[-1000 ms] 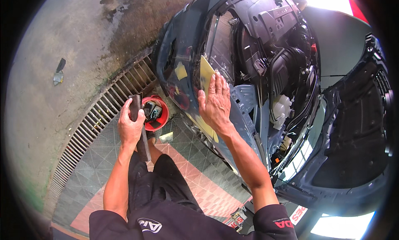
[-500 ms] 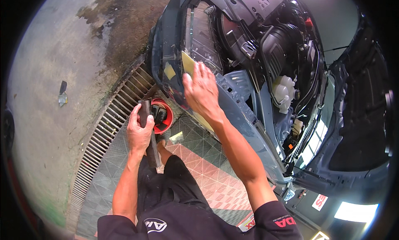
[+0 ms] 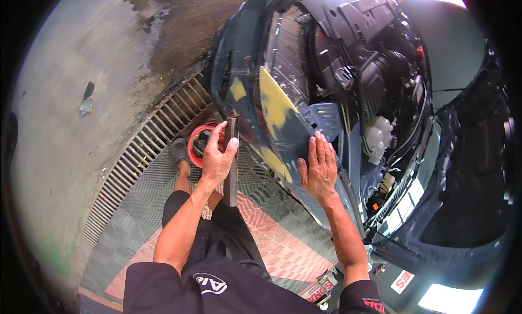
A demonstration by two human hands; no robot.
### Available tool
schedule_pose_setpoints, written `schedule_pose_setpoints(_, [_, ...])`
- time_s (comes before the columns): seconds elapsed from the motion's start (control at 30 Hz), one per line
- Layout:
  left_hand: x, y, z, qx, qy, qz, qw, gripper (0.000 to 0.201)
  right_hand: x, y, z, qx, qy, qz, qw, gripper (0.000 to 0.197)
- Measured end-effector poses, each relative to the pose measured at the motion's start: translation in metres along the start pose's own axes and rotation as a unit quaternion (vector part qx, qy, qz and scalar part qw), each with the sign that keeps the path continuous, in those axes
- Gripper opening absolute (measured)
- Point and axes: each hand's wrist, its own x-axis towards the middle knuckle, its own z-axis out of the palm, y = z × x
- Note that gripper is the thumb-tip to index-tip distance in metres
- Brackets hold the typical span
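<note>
My left hand [image 3: 216, 162] is wrapped round a long, narrow dark sanding block [image 3: 231, 186], held upright in front of the car and apart from it. On the dark blue-grey body panel [image 3: 296, 145] at the car's front corner, my right hand [image 3: 321, 170] lies flat with its fingers stretched forward and nothing under it that I can make out. A large patch of yellow filler [image 3: 274, 104] runs along the panel's upper edge, beyond my right hand. Smaller filler spots [image 3: 237, 89] show to its left and lower down.
Below my left hand a red bucket [image 3: 192, 149] stands by my foot, its contents partly hidden. A drain grate [image 3: 157, 118] crosses the floor on the left. The engine bay [image 3: 348, 69] lies exposed, and a dark detached-looking panel [image 3: 467, 189] stands at the right.
My right hand has slid back along the panel toward me, uncovering the yellow filler. My left hand and the sanding block have moved right. The view has shifted, and I have stepped.
</note>
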Motion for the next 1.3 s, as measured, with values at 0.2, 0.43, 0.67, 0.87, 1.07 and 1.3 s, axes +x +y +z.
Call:
schedule_pose_setpoints(0.2, [-0.015, -0.073, -0.044, -0.13, 0.008, -0.097, 0.987, 0.051, 0.004, -0.01, 0.021, -0.09, 0.044, 0.011, 0.995, 0.072])
schedule_pose_setpoints(0.43, [-0.055, -0.137, -0.097, -0.164, 0.068, -0.226, 0.958, 0.056, 0.012, -0.095, 0.131, 0.303, 0.13, -0.128, 0.936, 0.035])
schedule_pose_setpoints(0.67, [-0.042, -0.22, -0.143, -0.108, 0.136, -0.258, 0.95, 0.063, 0.006, -0.19, 0.42, 0.761, -0.212, 0.46, 0.406, 0.039])
schedule_pose_setpoints(0.87, [-0.029, -0.285, -0.169, -0.026, 0.114, -0.257, 0.959, 0.07, 0.044, -0.228, 0.63, 0.831, -0.105, 0.501, 0.22, 0.038])
schedule_pose_setpoints(1.07, [-0.022, -0.282, -0.181, 0.023, 0.08, -0.213, 0.974, 0.072, 0.09, -0.268, 0.723, 0.742, -0.003, 0.616, 0.266, 0.036])
schedule_pose_setpoints(1.3, [-0.023, -0.297, -0.172, -0.05, 0.058, -0.244, 0.967, 0.068, 0.025, -0.204, 0.741, 0.941, -0.071, 0.295, 0.15, 0.042])
